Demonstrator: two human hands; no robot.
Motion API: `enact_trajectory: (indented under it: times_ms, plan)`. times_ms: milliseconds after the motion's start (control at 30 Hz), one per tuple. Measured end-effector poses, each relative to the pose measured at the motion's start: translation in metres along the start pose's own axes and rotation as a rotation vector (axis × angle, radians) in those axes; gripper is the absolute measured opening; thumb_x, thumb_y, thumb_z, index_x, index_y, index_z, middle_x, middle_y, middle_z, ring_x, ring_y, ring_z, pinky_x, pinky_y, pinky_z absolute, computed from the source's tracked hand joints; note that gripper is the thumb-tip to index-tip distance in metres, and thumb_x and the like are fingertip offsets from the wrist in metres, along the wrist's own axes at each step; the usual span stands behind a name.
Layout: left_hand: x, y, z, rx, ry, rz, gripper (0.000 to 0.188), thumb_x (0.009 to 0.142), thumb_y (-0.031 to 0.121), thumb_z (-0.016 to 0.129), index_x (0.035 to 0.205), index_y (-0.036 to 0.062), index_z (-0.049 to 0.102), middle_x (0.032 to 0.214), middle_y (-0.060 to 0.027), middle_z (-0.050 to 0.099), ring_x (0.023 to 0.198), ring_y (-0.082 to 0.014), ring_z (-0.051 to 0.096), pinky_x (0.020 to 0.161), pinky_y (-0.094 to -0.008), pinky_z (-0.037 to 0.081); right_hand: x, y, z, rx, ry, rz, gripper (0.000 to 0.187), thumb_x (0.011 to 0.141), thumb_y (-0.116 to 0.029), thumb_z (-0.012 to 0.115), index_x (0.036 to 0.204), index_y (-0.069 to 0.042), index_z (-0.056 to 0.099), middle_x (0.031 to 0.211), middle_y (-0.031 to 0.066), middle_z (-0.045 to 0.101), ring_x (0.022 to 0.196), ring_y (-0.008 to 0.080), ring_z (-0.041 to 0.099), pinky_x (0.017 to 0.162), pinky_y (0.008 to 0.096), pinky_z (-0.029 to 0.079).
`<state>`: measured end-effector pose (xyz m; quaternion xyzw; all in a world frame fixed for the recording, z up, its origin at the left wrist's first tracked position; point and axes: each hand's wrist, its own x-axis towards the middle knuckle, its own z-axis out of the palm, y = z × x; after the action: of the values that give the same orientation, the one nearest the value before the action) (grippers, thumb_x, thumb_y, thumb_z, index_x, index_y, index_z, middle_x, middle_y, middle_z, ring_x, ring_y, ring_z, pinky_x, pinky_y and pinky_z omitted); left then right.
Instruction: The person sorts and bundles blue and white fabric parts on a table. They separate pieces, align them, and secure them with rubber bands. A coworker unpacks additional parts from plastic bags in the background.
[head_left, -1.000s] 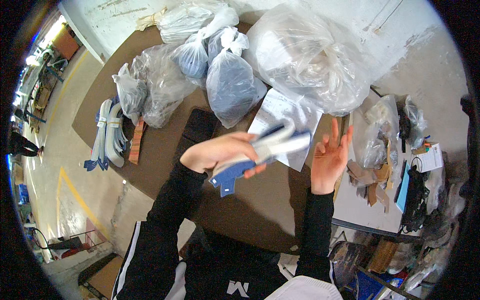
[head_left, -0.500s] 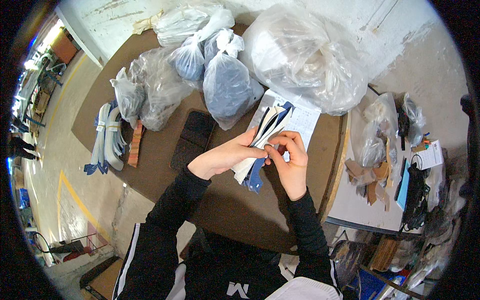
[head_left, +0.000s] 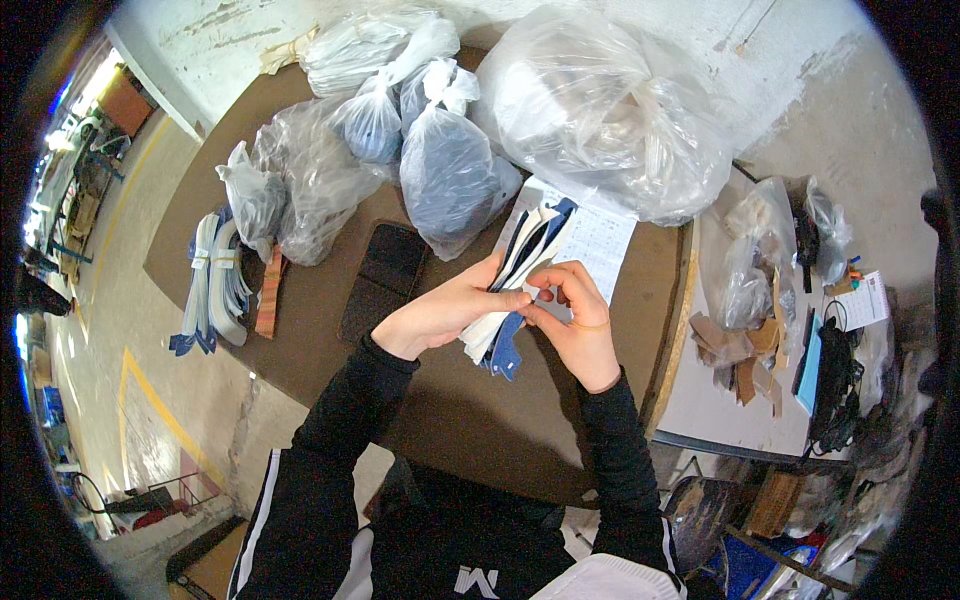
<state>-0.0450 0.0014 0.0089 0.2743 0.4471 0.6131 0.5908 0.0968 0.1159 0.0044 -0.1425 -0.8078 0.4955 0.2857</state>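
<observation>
My left hand (head_left: 440, 312) is closed around a bundle of white and dark blue strips (head_left: 489, 336), its thumb lying across the front. The strips fan apart at their upper ends and show blue tips at the lower end. Beside the bundle, my right hand (head_left: 582, 335) has thumb and fingers pinched together; what sits between them is too small to make out. A thin yellowish band (head_left: 592, 325) crosses the back of that hand. Under the bundle's upper end lies a printed paper sheet (head_left: 604, 250) on the brown table (head_left: 480, 430).
Clear plastic bags (head_left: 610, 110) and a tied bag with dark blue contents (head_left: 450, 180) line the table's back. A dark phone-like slab (head_left: 383, 278), an orange-brown strip (head_left: 268, 295) and banded strip bundles (head_left: 205, 280) lie left. Scraps (head_left: 745, 350) cover a side table at right.
My right hand's fingers have drawn slightly away from the bundle's front and curled into a pinch at its right edge. My left hand keeps its hold; the view has shifted slightly.
</observation>
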Motion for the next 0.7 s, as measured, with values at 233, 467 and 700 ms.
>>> enact_trajectory:
  times_ms: [233,467,700]
  plan:
    - [0.004,0.001,-0.004,-0.136,0.135,-0.011,0.041,0.100,0.023,0.049,0.136,0.0049,0.042,0.120,-0.0106,0.060,0.103,-0.0177,0.061,0.088,-0.0309,0.050,0.000,0.000,-0.012,-0.001,-0.032,-0.121,0.019,0.070,0.008,0.070,0.078,-0.002,0.055,0.087,0.0063,0.061,0.077,0.0150,0.057,0.070,0.0267,0.047]
    - [0.006,0.006,-0.003,-0.275,0.106,0.041,0.043,0.101,0.030,0.042,0.137,0.0069,0.039,0.121,-0.0170,0.060,0.100,-0.0250,0.063,0.086,-0.0383,0.052,0.002,0.030,-0.035,-0.563,0.187,-0.006,0.031,0.068,0.013,0.053,0.089,-0.008,0.060,0.109,0.0091,0.060,0.104,0.0324,0.054,0.089,0.0379,0.043]
    - [0.012,-0.017,0.011,-0.176,0.153,0.094,0.052,0.095,0.012,0.055,0.142,0.0086,0.034,0.126,-0.0063,0.056,0.110,-0.0152,0.056,0.093,-0.0311,0.046,-0.003,0.015,0.005,0.403,0.226,0.209,0.014,0.088,-0.009,0.066,0.096,-0.004,0.055,0.083,-0.0017,0.058,0.075,0.0055,0.052,0.069,0.0216,0.043]
